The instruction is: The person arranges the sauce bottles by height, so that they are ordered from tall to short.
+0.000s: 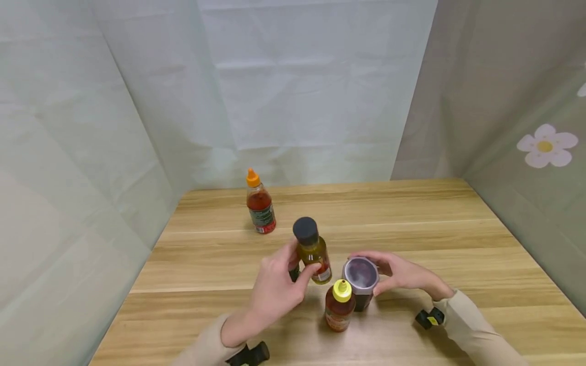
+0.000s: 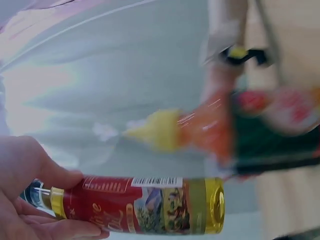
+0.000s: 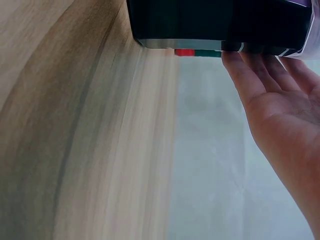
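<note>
My left hand [image 1: 279, 284] holds an olive oil bottle [image 1: 323, 251] by its upper part; it has a black cap and a red label. In the left wrist view, the base of the bottle hangs above the table. My right hand [image 1: 403, 274] grips a dark jar [image 1: 363, 301] with a greyish-purple rim, thumb on the near side and fingers round the far side. Against the jar's front left, as the head view shows it, stands a red sauce bottle [image 1: 339, 311] with a yellow nozzle cap. A small dark green patch shows behind the left hand; I cannot tell what it is.
Farther back on the left stands another red sauce bottle [image 1: 261, 208] with an orange cap and green label. The wooden table [image 1: 389, 213] meets pale hanging cloth [image 1: 316, 101] at the back and sides.
</note>
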A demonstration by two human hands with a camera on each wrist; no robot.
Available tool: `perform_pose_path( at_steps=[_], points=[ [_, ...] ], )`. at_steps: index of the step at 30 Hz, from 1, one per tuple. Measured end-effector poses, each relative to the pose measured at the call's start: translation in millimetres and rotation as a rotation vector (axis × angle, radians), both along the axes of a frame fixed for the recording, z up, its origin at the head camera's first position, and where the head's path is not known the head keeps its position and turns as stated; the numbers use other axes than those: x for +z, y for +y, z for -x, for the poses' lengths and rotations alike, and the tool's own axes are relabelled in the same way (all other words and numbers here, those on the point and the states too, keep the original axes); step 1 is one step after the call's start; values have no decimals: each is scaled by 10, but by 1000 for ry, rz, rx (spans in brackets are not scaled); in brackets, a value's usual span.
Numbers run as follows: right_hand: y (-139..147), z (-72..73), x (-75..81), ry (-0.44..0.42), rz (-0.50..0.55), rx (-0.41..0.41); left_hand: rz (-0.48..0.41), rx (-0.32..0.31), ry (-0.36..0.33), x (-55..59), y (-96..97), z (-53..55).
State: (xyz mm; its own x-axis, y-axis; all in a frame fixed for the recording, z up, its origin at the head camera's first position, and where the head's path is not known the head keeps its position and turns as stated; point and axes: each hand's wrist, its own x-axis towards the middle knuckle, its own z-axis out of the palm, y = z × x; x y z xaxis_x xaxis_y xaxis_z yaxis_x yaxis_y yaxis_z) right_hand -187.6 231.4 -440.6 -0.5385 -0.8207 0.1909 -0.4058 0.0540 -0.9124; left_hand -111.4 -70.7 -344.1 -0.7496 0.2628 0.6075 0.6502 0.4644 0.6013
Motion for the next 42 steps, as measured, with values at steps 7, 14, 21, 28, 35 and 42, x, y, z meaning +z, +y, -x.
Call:
perform_pose_path(
  at_steps=[7, 14, 21, 28, 35, 42],
  points=[
    [-6, -13, 8, -39, 0, -11, -115, -37, 24, 250, -204, 485],
    [0, -26, -20, -34, 7, -3, -154, 18, -115, -39, -349, 1093],
    [-4, -45, -15, -28, 12, 1, -120, 63, -173, -329, -384, 1447],
    [-10, -42, -12, -22, 12, -1, -44, 101, -176, -486, -355, 1648],
    [-13, -26, -4, -9, -2, -6, -2, 154, -202, -573, -347, 1762],
    [-3, -10, -1, -9, -6, -8, 0, 171, -215, -656, -349, 1842]
  ],
)
